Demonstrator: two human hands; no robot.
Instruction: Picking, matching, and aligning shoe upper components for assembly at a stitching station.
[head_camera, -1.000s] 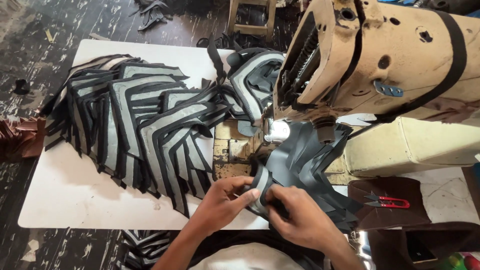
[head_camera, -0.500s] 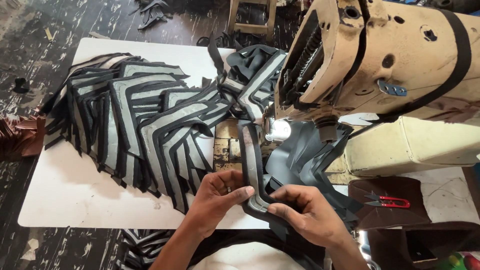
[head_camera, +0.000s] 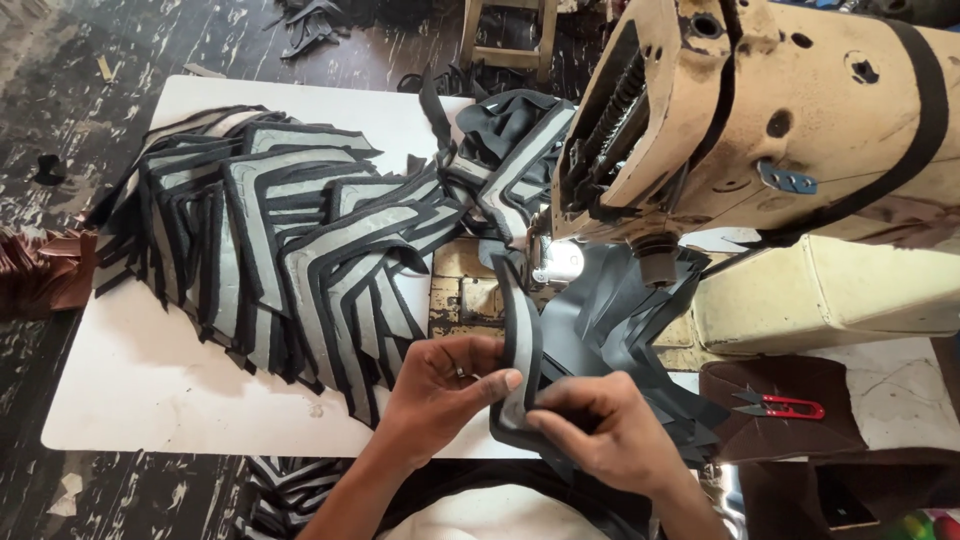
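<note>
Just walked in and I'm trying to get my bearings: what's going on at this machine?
A person sits at a worn cream sewing machine, holding a curved grey and black strip between both hands. The left hand pinches its edge, the right hand grips the lower end, just in front of the needle area. A fanned stack of similar grey and black pieces lies on the white table. Red thread snips rest to the right.

Single head-worn view, looking steeply down at a sewing station.

The camera sits close above the white table (head_camera: 150, 400), facing forward and down: the person's forearms enter from the bottom edge, the sewing machine (head_camera: 780, 130) looms large at upper right, and dark floor (head_camera: 60, 60) shows along the left and top. No second view overlaps it.
</note>
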